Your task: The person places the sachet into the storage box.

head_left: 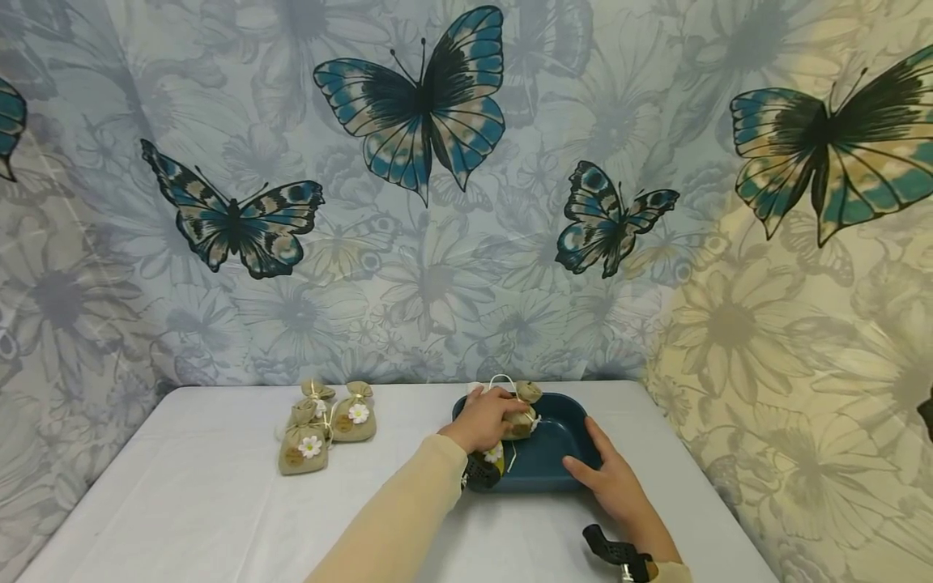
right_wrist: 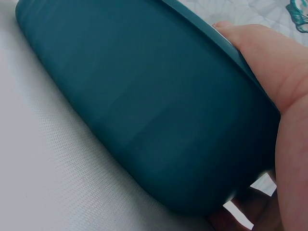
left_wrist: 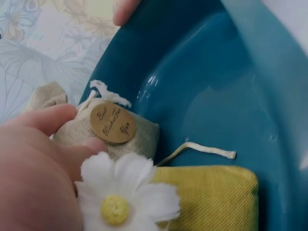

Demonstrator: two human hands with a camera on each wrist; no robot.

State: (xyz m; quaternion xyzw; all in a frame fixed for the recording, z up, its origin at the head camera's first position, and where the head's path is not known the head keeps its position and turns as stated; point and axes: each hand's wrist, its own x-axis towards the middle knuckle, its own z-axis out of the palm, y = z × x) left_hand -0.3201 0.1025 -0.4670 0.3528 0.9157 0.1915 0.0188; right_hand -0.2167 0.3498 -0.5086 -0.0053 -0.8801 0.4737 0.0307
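While held, pouch neck (head_left: 530, 392) points away.

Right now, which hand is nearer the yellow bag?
Left. The left hand is beside the yellow bag, pinching a beige bag; the right hand holds the blue tray at its opposite end.

right fingers (right_wrist: 264, 209) | grip teal tub (right_wrist: 144, 101) | white cloth (right_wrist: 43, 163) beneath

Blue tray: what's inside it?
A yellow pouch, plus a beige pouch held by the left hand; whether it touches bottom is unclear. Part of the blue tray is covered by that hand; anything underneath is unseen.
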